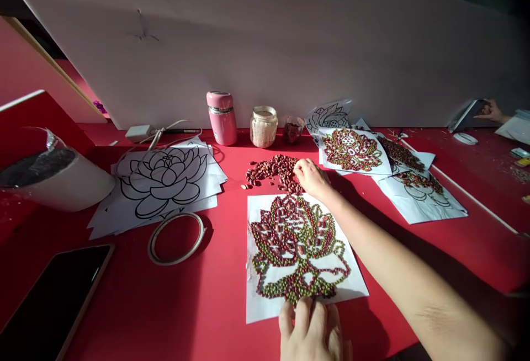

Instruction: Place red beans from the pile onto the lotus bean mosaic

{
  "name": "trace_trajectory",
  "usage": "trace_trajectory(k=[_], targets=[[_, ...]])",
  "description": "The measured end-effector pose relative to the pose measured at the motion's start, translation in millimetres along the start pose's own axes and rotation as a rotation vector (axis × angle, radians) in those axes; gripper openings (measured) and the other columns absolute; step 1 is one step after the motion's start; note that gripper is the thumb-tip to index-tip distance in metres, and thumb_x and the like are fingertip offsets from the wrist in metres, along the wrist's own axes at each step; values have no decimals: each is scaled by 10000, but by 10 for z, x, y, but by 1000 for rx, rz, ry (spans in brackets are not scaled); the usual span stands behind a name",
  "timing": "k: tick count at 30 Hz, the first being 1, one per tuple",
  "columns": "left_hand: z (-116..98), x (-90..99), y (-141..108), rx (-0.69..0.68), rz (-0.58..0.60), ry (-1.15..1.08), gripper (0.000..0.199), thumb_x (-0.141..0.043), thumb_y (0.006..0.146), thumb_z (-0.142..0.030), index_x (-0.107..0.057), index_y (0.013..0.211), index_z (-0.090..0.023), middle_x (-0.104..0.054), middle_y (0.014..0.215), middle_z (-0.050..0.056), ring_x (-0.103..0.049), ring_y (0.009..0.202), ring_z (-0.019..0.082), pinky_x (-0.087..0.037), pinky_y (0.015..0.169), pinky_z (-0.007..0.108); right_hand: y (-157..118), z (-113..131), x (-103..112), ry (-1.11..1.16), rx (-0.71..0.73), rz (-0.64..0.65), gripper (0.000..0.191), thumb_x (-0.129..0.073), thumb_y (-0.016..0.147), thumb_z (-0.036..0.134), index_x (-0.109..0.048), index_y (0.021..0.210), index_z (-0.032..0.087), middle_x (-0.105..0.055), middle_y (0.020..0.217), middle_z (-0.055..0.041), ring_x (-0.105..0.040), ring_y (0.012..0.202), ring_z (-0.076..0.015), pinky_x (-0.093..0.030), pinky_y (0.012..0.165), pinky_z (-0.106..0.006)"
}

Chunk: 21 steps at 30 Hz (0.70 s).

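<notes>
Glossy oval beans (275, 169), 2 bare hands (311, 178), white paper (259, 308)

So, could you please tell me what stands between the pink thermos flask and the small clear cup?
In the head view, an open jar with pale contents stands between the pink thermos flask and the small clear cup.

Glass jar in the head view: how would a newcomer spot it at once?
Find the tall pale panel behind the red table. Near the middle of its foot stand three containers in a row. The jar is the squat, whitish one, unlike the taller pink flask on its left and the small clear cup with dark red contents on its right.
</notes>
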<state>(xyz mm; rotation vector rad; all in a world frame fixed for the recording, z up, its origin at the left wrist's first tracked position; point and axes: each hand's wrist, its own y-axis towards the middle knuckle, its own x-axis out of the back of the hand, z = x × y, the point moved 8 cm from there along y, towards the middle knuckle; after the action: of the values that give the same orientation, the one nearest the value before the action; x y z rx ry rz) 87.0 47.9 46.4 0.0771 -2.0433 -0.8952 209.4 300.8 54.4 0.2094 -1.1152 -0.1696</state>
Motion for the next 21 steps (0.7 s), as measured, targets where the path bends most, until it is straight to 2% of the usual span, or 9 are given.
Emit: trace_trajectory(k=[4, 7, 9, 11, 16, 21], targets=[[17, 12, 19, 53, 25, -125, 204, -514, 689, -228, -590, 877, -207, -606, 750, 5, -502, 786, 183, -325, 764, 389, -312, -8, 224, 110, -2, -29, 93, -393, 864, 200, -478, 835, 175, -559, 760, -25, -518, 671, -143, -376, 593, -229], [3, 12, 25, 33, 39, -156, 216, -500, 694, -230, -591, 888, -200, -609, 768, 12, -492, 783, 186, -316, 764, 394, -737, 5, 425, 220, 25, -48, 129, -359, 891, 245, -452, 827, 181, -550, 749, -7, -506, 623, -112, -395, 563, -205], [-5, 20, 29, 17, 46, -169, 216, -505, 692, -235, -591, 887, -202, -607, 772, 10, -487, 792, 187, -311, 770, 394, -1062, -1, 582, 399, 37, -115, 118, -414, 877, 267, -476, 833, 176, -540, 724, -4, -501, 611, -111, -403, 553, -206], [-2, 22, 35, 16, 67, -174, 214, -515, 690, -226, -588, 890, -206, -600, 767, 2, -482, 793, 180, -309, 768, 384, -1361, -17, 643, 462, 11, -103, 107, -449, 869, 259, -514, 872, 175, -563, 745, -10, -520, 631, -114, -417, 563, -207], [-9, 21, 53, 6, 131, -190, 205, -526, 707, -215, -583, 904, -213, -586, 782, -6, -461, 770, 166, -309, 738, 366, -1854, 92, 657, 423, 68, -33, 102, -436, 884, 200, -535, 864, 191, -562, 794, -15, -540, 708, -120, -438, 629, -216], [-15, 4, 41, 14, 169, -181, 186, -495, 713, -216, -576, 880, -206, -571, 784, 5, -444, 759, 175, -301, 698, 365, -2019, 241, 549, 314, 190, -5, 127, -434, 881, 162, -556, 898, 193, -519, 920, -54, -531, 858, -156, -448, 753, -282]])
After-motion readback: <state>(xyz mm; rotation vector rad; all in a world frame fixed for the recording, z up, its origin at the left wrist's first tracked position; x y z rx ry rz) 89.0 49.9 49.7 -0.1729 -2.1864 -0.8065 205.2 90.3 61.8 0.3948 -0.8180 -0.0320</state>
